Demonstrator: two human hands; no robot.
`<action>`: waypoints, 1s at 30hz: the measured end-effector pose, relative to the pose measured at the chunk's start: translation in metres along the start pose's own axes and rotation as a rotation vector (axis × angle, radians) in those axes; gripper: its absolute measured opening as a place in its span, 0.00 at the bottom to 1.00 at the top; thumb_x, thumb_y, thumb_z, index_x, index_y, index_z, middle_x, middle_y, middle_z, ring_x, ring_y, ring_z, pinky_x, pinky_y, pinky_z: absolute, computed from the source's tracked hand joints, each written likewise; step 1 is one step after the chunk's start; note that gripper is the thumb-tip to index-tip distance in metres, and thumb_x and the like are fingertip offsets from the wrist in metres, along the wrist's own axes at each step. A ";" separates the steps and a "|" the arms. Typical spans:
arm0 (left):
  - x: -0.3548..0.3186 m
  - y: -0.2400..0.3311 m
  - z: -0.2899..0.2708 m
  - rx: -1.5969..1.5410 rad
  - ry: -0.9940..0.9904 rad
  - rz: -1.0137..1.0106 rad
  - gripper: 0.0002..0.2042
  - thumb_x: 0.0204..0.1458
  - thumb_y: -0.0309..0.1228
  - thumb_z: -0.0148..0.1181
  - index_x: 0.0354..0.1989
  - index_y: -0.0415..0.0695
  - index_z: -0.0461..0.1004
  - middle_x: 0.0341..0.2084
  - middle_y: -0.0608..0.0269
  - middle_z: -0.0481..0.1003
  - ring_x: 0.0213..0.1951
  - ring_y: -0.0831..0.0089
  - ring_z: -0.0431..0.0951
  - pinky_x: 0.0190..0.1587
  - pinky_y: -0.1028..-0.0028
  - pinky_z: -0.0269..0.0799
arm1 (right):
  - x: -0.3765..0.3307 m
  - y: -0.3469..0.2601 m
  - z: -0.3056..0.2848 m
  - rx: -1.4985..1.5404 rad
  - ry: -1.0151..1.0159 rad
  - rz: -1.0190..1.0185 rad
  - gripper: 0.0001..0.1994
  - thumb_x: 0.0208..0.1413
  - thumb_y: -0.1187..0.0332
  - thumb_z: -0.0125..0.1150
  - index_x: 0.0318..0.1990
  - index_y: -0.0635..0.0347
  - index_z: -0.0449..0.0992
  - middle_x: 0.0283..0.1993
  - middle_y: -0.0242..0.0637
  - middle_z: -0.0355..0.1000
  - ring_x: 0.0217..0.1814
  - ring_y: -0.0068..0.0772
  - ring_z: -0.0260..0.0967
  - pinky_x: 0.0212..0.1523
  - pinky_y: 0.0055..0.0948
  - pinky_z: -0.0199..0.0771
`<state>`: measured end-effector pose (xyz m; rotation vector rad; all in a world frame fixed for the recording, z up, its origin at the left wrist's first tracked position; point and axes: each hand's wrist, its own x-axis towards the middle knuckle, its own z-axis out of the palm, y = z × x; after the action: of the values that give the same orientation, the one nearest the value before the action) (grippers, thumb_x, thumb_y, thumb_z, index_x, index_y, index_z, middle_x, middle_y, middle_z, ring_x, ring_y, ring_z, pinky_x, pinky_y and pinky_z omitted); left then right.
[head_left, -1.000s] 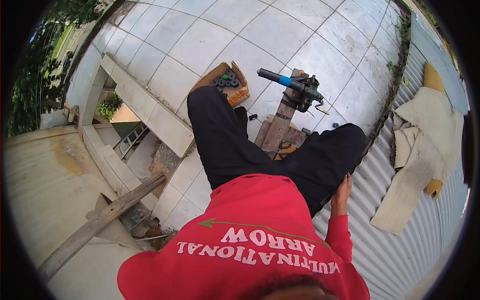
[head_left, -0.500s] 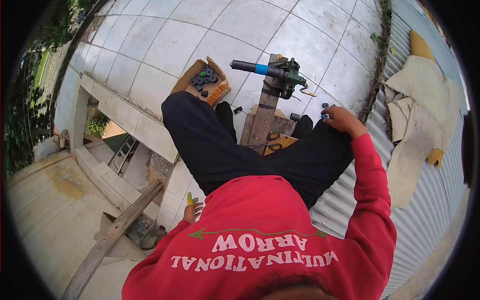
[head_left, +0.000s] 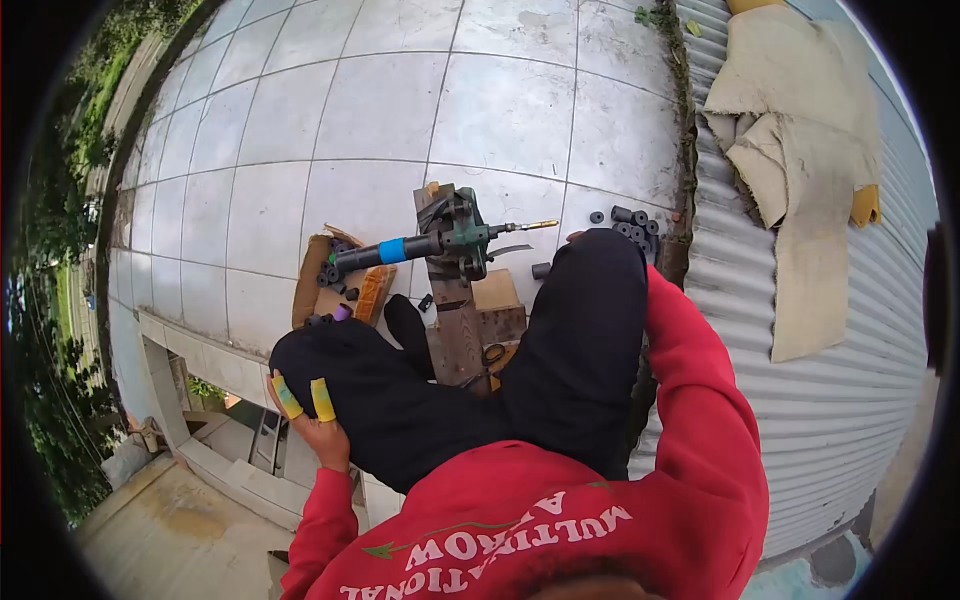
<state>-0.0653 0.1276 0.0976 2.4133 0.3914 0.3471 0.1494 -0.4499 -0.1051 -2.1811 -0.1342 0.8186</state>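
My left hand rests on my left knee, fingers apart, with yellow tape around two of them and nothing in its grasp. Most of my right hand is hidden beyond my right knee; only a bit of fingertip shows, close to a pile of short black cylinders. Between my legs a green metal machine sits on an upright-looking wooden board. A black tube with a blue band sticks out of it to the left, and a thin brass-tipped shaft to the right.
A cardboard box left of the machine holds more black cylinders, and a purple piece lies near it. Scissors lie by the board. On the right, tan cloth covers part of a corrugated metal roof. Tiled floor stretches ahead.
My left hand has come up from beside my hip onto my left knee. My right hand has gone from atop my right knee to beyond it. The whole view has shifted.
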 end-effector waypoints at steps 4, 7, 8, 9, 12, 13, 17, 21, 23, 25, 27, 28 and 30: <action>-0.001 0.000 0.003 0.190 -0.020 -0.007 0.33 0.67 0.29 0.55 0.77 0.38 0.48 0.76 0.51 0.51 0.76 0.58 0.50 0.77 0.63 0.38 | 0.018 0.006 0.033 0.025 0.131 0.010 0.22 0.57 0.65 0.64 0.61 0.54 0.77 0.52 0.41 0.76 0.56 0.35 0.75 0.56 0.31 0.74; -0.008 -0.008 0.009 0.055 -0.072 -0.106 0.31 0.70 0.31 0.50 0.76 0.34 0.47 0.76 0.51 0.51 0.75 0.62 0.52 0.75 0.68 0.42 | 0.030 0.008 0.061 0.033 0.196 0.027 0.23 0.58 0.65 0.64 0.61 0.53 0.77 0.53 0.41 0.75 0.56 0.35 0.75 0.56 0.31 0.74; -0.013 -0.016 0.006 -0.019 -0.048 -0.202 0.32 0.69 0.30 0.51 0.77 0.35 0.45 0.76 0.52 0.51 0.75 0.63 0.52 0.75 0.67 0.43 | 0.033 0.011 0.073 0.034 0.205 0.031 0.23 0.58 0.64 0.64 0.61 0.53 0.76 0.53 0.41 0.75 0.57 0.35 0.75 0.57 0.31 0.74; -0.019 -0.026 0.003 -0.092 -0.022 -0.300 0.34 0.69 0.30 0.53 0.77 0.36 0.43 0.76 0.52 0.50 0.75 0.63 0.53 0.75 0.66 0.45 | 0.036 0.012 0.084 0.032 0.214 0.034 0.23 0.58 0.64 0.64 0.62 0.53 0.76 0.53 0.41 0.74 0.57 0.36 0.75 0.57 0.31 0.74; -0.025 -0.083 -0.018 -0.063 -0.067 -0.283 0.32 0.69 0.30 0.51 0.76 0.33 0.44 0.75 0.51 0.52 0.72 0.64 0.58 0.74 0.66 0.49 | 0.039 0.011 0.113 0.023 0.232 0.043 0.23 0.58 0.64 0.63 0.62 0.52 0.76 0.54 0.41 0.73 0.58 0.36 0.74 0.57 0.31 0.74; -0.020 -0.079 -0.013 -0.065 -0.091 -0.281 0.32 0.69 0.30 0.51 0.76 0.33 0.44 0.75 0.51 0.52 0.72 0.64 0.58 0.74 0.66 0.49 | 0.034 0.015 0.120 0.011 0.242 0.057 0.24 0.58 0.64 0.63 0.63 0.52 0.75 0.54 0.42 0.73 0.58 0.36 0.74 0.57 0.31 0.74; -0.012 -0.047 0.006 0.077 -0.051 -0.246 0.27 0.69 0.33 0.49 0.70 0.30 0.53 0.64 0.48 0.63 0.63 0.62 0.67 0.69 0.67 0.58 | 0.018 0.064 0.167 0.109 0.434 0.210 0.27 0.57 0.62 0.66 0.65 0.53 0.73 0.58 0.43 0.68 0.59 0.37 0.71 0.55 0.33 0.74; -0.017 -0.066 -0.022 0.014 0.008 -0.292 0.28 0.68 0.33 0.50 0.70 0.29 0.52 0.62 0.46 0.63 0.64 0.59 0.65 0.70 0.65 0.55 | -0.016 0.067 0.190 0.440 1.068 0.504 0.26 0.50 0.71 0.73 0.58 0.61 0.73 0.52 0.47 0.72 0.49 0.47 0.75 0.53 0.41 0.75; -0.012 -0.070 -0.012 -0.006 -0.027 -0.268 0.27 0.68 0.32 0.50 0.69 0.29 0.53 0.62 0.45 0.63 0.64 0.59 0.65 0.70 0.65 0.55 | -0.051 0.115 0.204 0.433 1.272 0.662 0.27 0.47 0.70 0.76 0.55 0.61 0.73 0.48 0.48 0.74 0.49 0.50 0.75 0.52 0.44 0.74; -0.013 -0.069 -0.012 -0.001 -0.033 -0.249 0.26 0.67 0.32 0.50 0.69 0.29 0.54 0.61 0.45 0.63 0.63 0.58 0.65 0.70 0.64 0.55 | -0.068 0.152 0.205 0.347 1.358 0.793 0.26 0.44 0.69 0.78 0.52 0.61 0.74 0.46 0.48 0.75 0.50 0.52 0.75 0.53 0.45 0.74; -0.016 -0.066 -0.010 0.194 -0.069 -0.255 0.25 0.67 0.32 0.49 0.67 0.29 0.56 0.61 0.44 0.63 0.61 0.58 0.66 0.67 0.65 0.57 | -0.074 0.188 0.191 0.290 1.424 0.833 0.26 0.43 0.69 0.77 0.52 0.63 0.75 0.47 0.50 0.76 0.51 0.54 0.75 0.54 0.45 0.73; -0.016 -0.063 -0.006 0.194 -0.068 -0.260 0.24 0.67 0.31 0.48 0.67 0.29 0.57 0.60 0.45 0.64 0.58 0.60 0.68 0.65 0.67 0.60 | -0.075 0.207 0.178 0.240 1.393 0.831 0.27 0.44 0.70 0.76 0.54 0.63 0.76 0.48 0.52 0.77 0.53 0.55 0.75 0.56 0.45 0.73; -0.020 -0.070 -0.008 0.117 -0.059 -0.315 0.24 0.67 0.31 0.48 0.67 0.29 0.57 0.60 0.46 0.65 0.58 0.61 0.69 0.66 0.67 0.59 | -0.065 0.221 0.159 0.206 1.338 0.808 0.27 0.44 0.71 0.75 0.55 0.63 0.76 0.50 0.54 0.77 0.55 0.57 0.75 0.57 0.46 0.73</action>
<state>-0.0997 0.1762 0.0550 2.4168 0.7717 0.1153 -0.0322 -0.5222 -0.3055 -2.1083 1.4590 -0.3826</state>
